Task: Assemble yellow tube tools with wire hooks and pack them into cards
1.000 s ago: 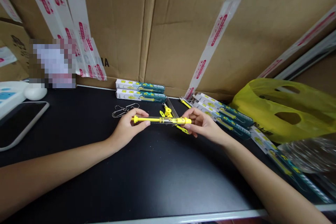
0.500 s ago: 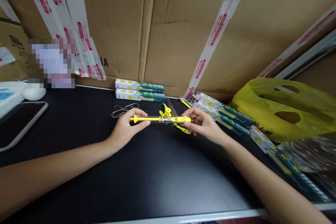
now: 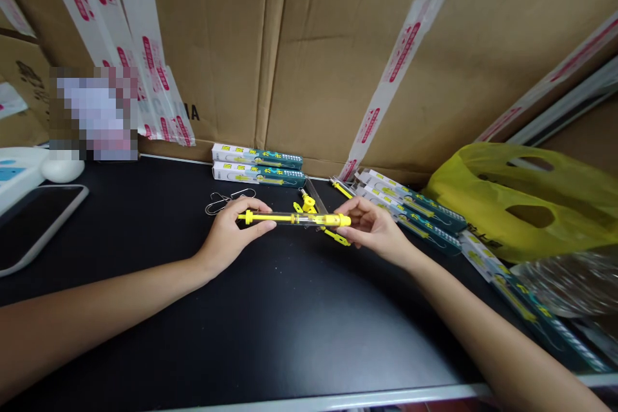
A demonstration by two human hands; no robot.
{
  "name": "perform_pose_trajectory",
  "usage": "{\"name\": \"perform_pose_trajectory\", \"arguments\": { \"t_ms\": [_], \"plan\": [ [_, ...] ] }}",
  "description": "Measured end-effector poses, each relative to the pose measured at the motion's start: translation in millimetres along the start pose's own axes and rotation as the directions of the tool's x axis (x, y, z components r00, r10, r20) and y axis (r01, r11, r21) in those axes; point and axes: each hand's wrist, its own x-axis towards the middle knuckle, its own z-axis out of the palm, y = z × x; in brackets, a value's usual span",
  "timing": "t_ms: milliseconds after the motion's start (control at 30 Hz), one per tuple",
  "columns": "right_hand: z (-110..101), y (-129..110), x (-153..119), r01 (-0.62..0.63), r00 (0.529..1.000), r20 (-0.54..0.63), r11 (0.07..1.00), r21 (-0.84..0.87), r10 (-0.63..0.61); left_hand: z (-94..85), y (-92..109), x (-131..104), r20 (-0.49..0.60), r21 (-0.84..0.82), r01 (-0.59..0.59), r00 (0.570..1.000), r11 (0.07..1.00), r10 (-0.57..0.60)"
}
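A yellow spring scale (image 3: 284, 219) with a clear tube is held level above the black table, stretched between both hands. My left hand (image 3: 230, 232) is closed on its left end, thumb and fingers pinching near the yellow collar. At the other end, my right hand (image 3: 375, 226) grips the yellow cap between thumb and fingers. Loose yellow parts (image 3: 308, 203) lie just behind the tube, partly hidden by it. Bent metal hooks (image 3: 224, 201) rest on the table behind my left hand.
Two printed boxes (image 3: 258, 174) are stacked against the cardboard wall (image 3: 328, 45). More such boxes (image 3: 415, 219) lie at the right beside a yellow plastic bag (image 3: 463, 180). A phone (image 3: 38, 225) and a white power strip (image 3: 14, 174) sit at the left.
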Motion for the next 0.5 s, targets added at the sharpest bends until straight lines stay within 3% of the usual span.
{"name": "perform_pose_trajectory", "arguments": {
  "t_ms": [133,500],
  "plan": [
    [-0.1,-0.6,0.2,-0.017,1.000,-0.014,1.000,-0.003,0.017,-1.1,2.0,-1.8,-0.006,0.063,-0.072,0.997,0.995,0.073],
    [1.9,-5.0,-5.8,0.084,0.993,-0.081,0.994,-0.077,-0.090,-2.5,3.8,-5.4,0.029,0.060,-0.040,0.999,0.997,0.038]
  ]
}}
